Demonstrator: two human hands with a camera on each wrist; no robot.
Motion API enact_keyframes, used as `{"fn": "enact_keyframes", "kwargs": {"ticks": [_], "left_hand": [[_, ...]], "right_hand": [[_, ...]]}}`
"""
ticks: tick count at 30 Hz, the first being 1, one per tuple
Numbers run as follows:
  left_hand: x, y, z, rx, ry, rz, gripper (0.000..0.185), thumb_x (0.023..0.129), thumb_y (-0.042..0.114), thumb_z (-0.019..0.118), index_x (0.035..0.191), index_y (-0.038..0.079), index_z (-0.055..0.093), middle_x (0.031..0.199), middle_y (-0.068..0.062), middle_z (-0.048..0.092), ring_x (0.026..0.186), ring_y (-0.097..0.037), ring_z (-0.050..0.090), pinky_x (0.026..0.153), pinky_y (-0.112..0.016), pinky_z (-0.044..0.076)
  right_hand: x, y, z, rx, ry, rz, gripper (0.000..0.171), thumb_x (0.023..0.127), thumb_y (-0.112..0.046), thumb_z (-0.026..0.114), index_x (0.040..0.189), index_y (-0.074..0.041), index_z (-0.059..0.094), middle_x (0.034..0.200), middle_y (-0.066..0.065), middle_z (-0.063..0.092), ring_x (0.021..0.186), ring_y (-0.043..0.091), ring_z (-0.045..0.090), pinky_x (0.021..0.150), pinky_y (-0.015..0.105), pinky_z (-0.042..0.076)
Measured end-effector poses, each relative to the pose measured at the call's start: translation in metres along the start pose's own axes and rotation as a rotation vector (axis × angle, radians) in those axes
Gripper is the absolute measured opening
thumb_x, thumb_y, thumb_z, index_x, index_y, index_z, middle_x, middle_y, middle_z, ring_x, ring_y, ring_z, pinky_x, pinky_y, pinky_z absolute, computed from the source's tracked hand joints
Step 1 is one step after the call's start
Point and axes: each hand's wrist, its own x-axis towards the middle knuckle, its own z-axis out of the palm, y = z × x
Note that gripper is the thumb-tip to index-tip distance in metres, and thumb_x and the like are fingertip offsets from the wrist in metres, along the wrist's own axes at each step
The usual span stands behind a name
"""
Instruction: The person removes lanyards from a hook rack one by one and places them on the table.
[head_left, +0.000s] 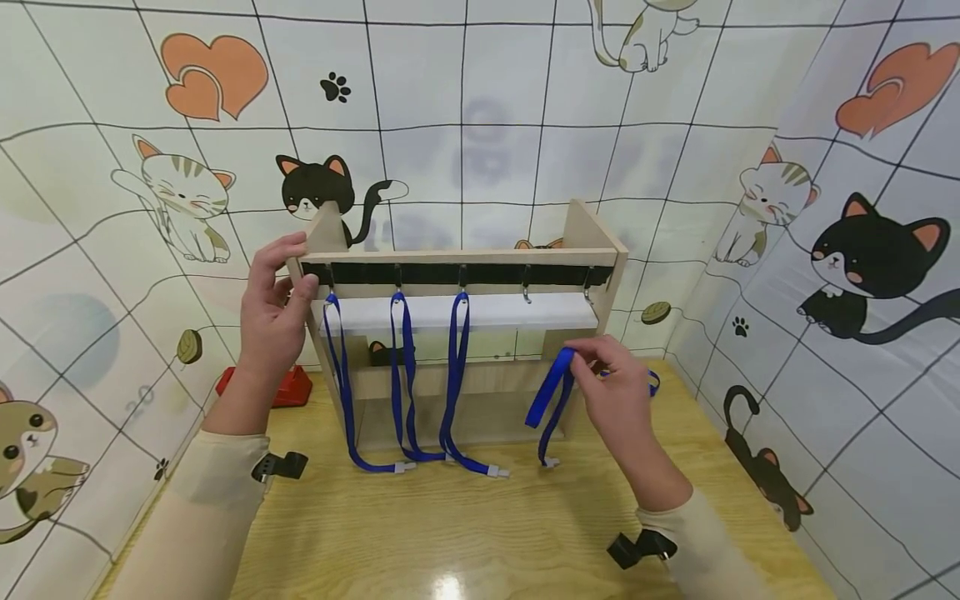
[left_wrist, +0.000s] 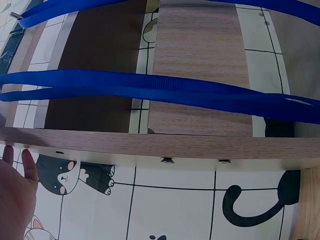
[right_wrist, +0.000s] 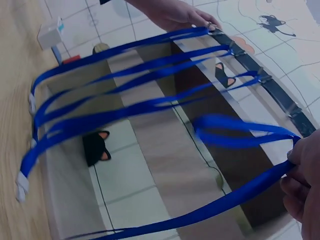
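Observation:
A wooden rack stands on the table with a black strip of hooks under its top rail. Three blue lanyards hang from the left hooks, their ends lying on the table. My left hand grips the rack's upper left corner. My right hand pinches a fourth blue lanyard in front of the rack's lower right, below two bare hooks. In the right wrist view the held lanyard loops from my fingers, and the hanging ones stretch across the rack.
A red object lies on the table left of the rack, behind my left wrist. A small white box shows in the right wrist view. Cat-patterned walls close in on three sides. The wooden table spreads in front.

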Motion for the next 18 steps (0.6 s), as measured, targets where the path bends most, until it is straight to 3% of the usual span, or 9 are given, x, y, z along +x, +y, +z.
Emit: {"fn": "enact_keyframes", "kwargs": {"ticks": [9,18], "left_hand": [[0.002,-0.001,0.0,0.01,-0.003,-0.012,0.041,0.111,0.0,0.062,0.151,0.002,0.054,0.166,-0.005,0.05,0.146,-0.031,0.052,0.109,-0.029,0.053],[0.0,0.0,0.0,0.013,-0.003,-0.031,0.042,0.112,0.004,0.063,0.152,0.004,0.054,0.167,-0.004,0.05,0.147,-0.034,0.052,0.108,-0.029,0.053]], "right_hand": [[0.014,0.003,-0.054,-0.128,0.036,0.009,0.017,0.105,0.002,0.072,0.114,-0.005,0.084,0.101,0.004,0.077,0.078,0.003,0.067,0.071,0.01,0.052],[0.024,0.012,-0.101,-0.228,0.122,-0.034,0.017,0.104,0.003,0.072,0.115,-0.002,0.084,0.1,0.009,0.078,0.079,-0.003,0.061,0.072,0.007,0.046]]}}
